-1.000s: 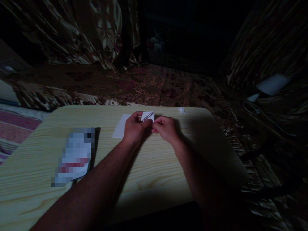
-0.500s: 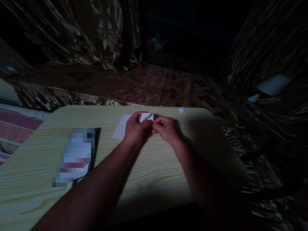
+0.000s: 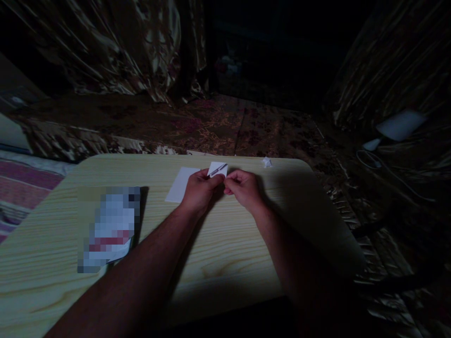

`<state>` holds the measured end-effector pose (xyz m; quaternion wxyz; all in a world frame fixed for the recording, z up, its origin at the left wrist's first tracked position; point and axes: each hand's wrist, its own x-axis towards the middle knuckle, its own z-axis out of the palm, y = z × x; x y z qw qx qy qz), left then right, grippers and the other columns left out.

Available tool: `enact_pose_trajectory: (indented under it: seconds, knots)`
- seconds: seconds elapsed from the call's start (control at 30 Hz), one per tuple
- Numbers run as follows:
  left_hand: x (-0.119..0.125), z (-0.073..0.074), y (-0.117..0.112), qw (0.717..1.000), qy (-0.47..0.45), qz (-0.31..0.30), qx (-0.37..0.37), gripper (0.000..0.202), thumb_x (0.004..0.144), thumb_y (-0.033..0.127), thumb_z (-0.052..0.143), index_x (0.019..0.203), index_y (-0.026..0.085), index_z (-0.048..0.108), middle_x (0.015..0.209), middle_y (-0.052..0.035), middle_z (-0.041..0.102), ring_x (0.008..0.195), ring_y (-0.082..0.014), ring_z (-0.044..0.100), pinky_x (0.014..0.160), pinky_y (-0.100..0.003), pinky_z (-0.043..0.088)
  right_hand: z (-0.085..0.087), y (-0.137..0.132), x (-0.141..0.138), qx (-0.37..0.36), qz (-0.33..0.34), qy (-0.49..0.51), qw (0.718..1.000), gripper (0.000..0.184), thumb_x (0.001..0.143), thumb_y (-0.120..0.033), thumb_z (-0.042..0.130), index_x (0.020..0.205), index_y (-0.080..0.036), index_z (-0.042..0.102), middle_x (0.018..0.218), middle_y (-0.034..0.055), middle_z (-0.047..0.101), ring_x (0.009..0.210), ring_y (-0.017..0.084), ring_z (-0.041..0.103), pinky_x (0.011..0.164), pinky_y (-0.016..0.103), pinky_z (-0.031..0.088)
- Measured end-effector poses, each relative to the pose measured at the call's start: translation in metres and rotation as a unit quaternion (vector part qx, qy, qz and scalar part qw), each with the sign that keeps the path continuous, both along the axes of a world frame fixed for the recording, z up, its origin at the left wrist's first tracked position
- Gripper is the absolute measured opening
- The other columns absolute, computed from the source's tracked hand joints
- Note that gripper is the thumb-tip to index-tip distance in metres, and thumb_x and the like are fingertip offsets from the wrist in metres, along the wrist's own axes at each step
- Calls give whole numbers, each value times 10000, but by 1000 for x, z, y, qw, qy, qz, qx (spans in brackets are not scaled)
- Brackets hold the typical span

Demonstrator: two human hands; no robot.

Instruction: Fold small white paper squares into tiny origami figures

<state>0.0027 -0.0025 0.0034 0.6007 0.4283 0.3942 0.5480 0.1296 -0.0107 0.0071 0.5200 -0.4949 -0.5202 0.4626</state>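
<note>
A small folded white paper piece (image 3: 217, 169) is pinched between both hands above the far middle of a pale wooden table (image 3: 218, 244). My left hand (image 3: 198, 191) grips its left side with curled fingers. My right hand (image 3: 243, 189) pinches its right lower corner, fingers closed. A flat white paper sheet (image 3: 180, 184) lies on the table just left of my left hand.
A tiny crumpled white paper bit (image 3: 267, 162) sits near the table's far edge. A blurred white packet (image 3: 111, 228) lies at the left. Dark patterned fabric (image 3: 211, 122) surrounds the table; a white device with a cable (image 3: 398, 126) rests at the right.
The folded paper has turned slightly and sits a little higher between the fingers. My hands have barely shifted.
</note>
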Motion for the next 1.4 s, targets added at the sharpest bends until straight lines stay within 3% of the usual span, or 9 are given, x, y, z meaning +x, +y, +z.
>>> enact_pose_trajectory:
  seconds: [0.33,0.6,0.87,1.1,1.4]
  knots:
    - [2,6,-3,997,58,-37,33,182,646,265,704,733,115,647,584,17,561,475,-61,411,453,-197,285,0,3,8,15,-24,-3,1000,109,660,-255,610,701,-160,577,523,-44,564,445,86,515,432,188,400]
    - [-1,-1,0,993,87,-70,40,170,698,259,673,782,119,628,565,22,527,452,-57,384,421,-195,251,-3,3,6,46,-35,-48,997,63,672,-236,551,656,-175,547,490,-56,528,433,82,480,421,185,350]
    - [-4,4,-2,985,118,-117,45,171,740,291,634,738,122,611,606,-27,582,462,-75,453,420,-200,301,4,3,12,21,32,-24,999,72,664,-199,559,605,-174,527,505,-42,577,421,74,476,417,182,357]
    - [1,4,-5,991,75,-104,24,196,731,313,661,733,121,622,639,-30,610,495,-80,499,446,-196,358,11,0,9,33,-2,25,999,109,672,-188,564,586,-178,498,447,-66,528,394,63,453,392,171,313]
    - [1,4,-5,991,69,-108,30,219,694,321,704,752,118,646,666,-45,653,527,-96,554,491,-210,397,9,0,8,0,21,44,999,79,693,-247,566,679,-169,565,492,-62,531,408,61,461,398,176,334]
